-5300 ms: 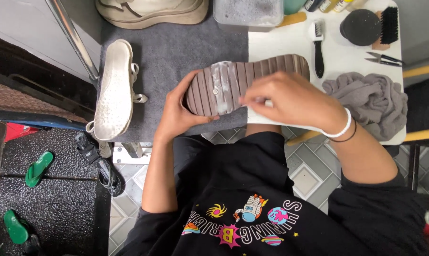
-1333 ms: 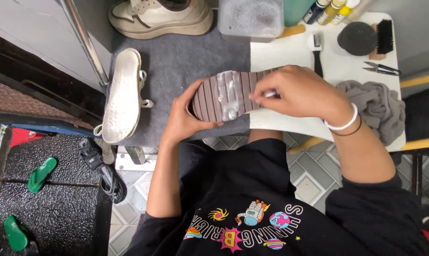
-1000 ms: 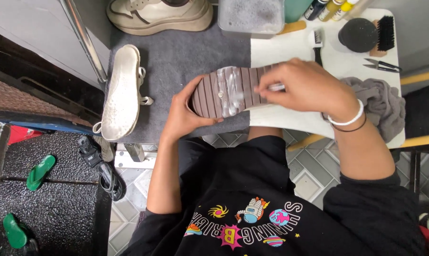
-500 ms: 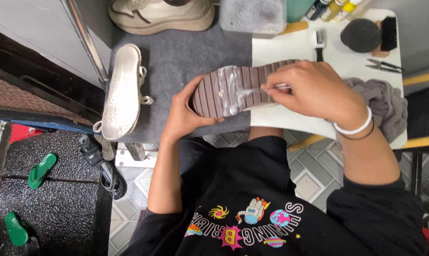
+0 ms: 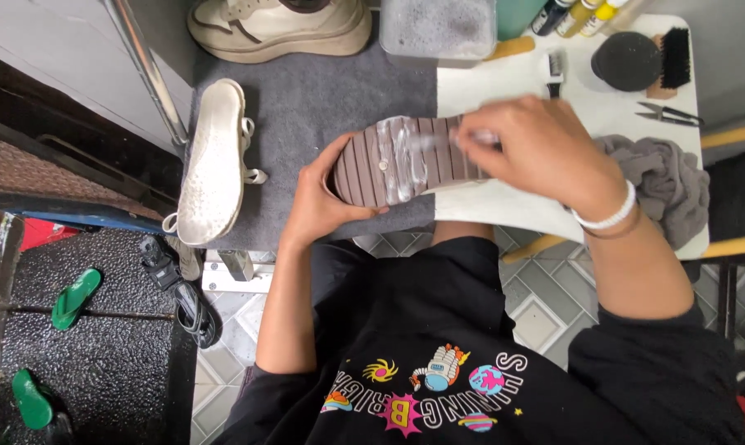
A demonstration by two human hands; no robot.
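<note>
I hold a shoe (image 5: pixel 405 161) sole-up at the near edge of the work table, lying half over the grey felt mat (image 5: pixel 306 107) and half over the white board (image 5: pixel 513 206). Its sole is dark brown with straight ridges running across it, rounded at the end by my left palm — and a streak of white foam lies smeared across the middle ridges. My left hand (image 5: pixel 323 206) cups that rounded end from below, thumb and fingers curled around the rim, gripping it. My right hand (image 5: pixel 537 148) lies over the other end of the sole, fingers bunched and pinched on something small and pale at the tips; it is too blurred to tell what it is.

On the mat to my left a white sandal (image 5: pixel 212 161) lies sole-up, and a cream chunky sneaker (image 5: pixel 282 29) stands at the far edge. Beside it sits a clear tub of foamy water (image 5: pixel 438 29). To my right lie a crumpled grey cloth (image 5: pixel 661 181), small scissors (image 5: pixel 669 114) and a black-bristled brush (image 5: pixel 676 62).
</note>
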